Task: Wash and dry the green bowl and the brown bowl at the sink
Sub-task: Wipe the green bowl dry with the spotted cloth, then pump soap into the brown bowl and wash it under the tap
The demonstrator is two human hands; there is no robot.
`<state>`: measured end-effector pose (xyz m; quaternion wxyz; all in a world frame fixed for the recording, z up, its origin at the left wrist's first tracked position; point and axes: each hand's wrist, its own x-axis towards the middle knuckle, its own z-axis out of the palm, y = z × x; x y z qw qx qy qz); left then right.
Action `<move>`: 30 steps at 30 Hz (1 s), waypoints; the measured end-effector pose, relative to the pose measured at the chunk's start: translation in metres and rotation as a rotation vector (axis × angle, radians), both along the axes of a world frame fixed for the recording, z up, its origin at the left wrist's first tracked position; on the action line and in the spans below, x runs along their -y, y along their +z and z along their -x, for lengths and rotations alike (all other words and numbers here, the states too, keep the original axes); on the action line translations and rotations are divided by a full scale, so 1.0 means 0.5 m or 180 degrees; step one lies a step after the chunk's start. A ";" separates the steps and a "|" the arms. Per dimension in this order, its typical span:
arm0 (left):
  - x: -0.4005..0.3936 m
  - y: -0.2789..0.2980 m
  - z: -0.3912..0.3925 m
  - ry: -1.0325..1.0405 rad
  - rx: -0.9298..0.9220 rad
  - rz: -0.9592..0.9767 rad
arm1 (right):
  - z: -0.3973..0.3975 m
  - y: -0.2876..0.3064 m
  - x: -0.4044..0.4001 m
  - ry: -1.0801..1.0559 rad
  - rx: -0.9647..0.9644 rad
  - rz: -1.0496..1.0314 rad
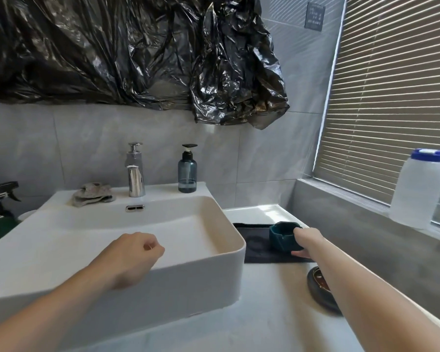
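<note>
Grey tiled walls close in this corner, with crumpled black plastic sheeting [127, 49] hung high over everything and slatted blinds [396, 92] along the right. Below them a white counter [259, 313] carries the big rectangular sink [112, 273], its basin dry-looking, a chrome tap [135, 175] at its back rim with a grey rag [93, 194] to one side and a blue soap bottle [187, 171] to the other. On the window ledge stands a cloudy plastic jar [418, 191] with a blue lid. Between the sink and the counter's right edge lies a dark mat [258, 246], and on it sits the green bowl [285, 236] — the right hand [306, 243] is wrapped around its far side, thumb low at the base; how firmly it grips I cannot tell. It looks glazed, thick-walled and stiff, heavy for its size I'd guess, and slick once wet, so a hold across rim and base seems safest. The brown bowl [320, 289] waits near the counter's right edge, partly hidden behind the forearm — likely just as breakable. The left hand [135, 252] hovers over the sink's front wall, loosely fisted, holding nothing.
</note>
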<state>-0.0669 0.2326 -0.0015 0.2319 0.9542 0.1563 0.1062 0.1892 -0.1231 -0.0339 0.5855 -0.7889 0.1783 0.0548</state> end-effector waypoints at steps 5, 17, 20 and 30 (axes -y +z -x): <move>0.001 -0.001 0.001 0.0012 0.0022 0.0000 | -0.009 0.009 0.022 0.0006 -0.0028 0.0368; -0.009 -0.006 -0.003 0.0055 -0.0019 0.0028 | 0.040 0.037 0.071 0.0215 0.0368 0.0742; -0.012 -0.005 -0.001 0.0067 -0.0045 0.0088 | 0.077 0.036 0.105 0.0605 0.0681 0.1314; -0.010 -0.003 0.006 0.0017 -0.0095 0.0030 | 0.259 -0.032 0.191 0.1523 0.0551 0.2548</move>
